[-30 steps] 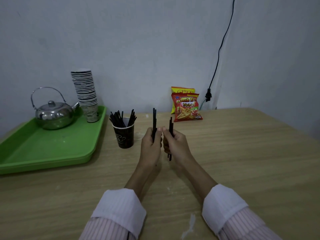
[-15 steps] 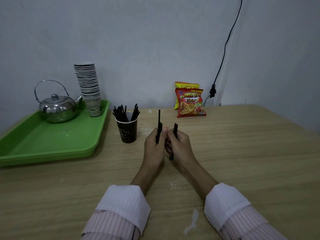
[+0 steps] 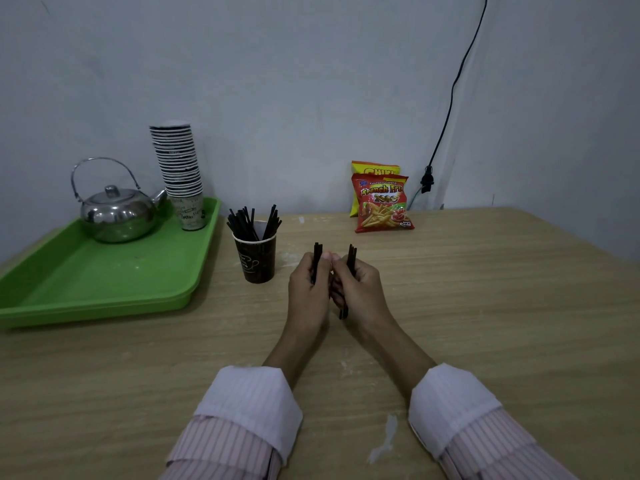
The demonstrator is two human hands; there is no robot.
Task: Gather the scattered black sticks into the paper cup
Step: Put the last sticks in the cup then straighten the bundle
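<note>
A dark paper cup (image 3: 256, 260) stands on the wooden table, left of my hands, with several black sticks (image 3: 251, 222) standing in it. My left hand (image 3: 309, 289) grips a small upright bunch of black sticks (image 3: 317, 252) whose tips poke out above the fingers. My right hand (image 3: 358, 289) holds another bunch of black sticks (image 3: 352, 258), which sticks out above and below the fist. Both hands touch at the thumbs, just right of the cup and above the table.
A green tray (image 3: 104, 289) at the left carries a steel kettle (image 3: 117, 213) and a tall stack of paper cups (image 3: 180, 174). Two snack bags (image 3: 381, 202) lean against the wall. A black cable (image 3: 450, 98) hangs at the right.
The sticks in my left hand have slid down, so less shows above the fingers. Both hands stay together at the same spot; the view has tilted slightly.
</note>
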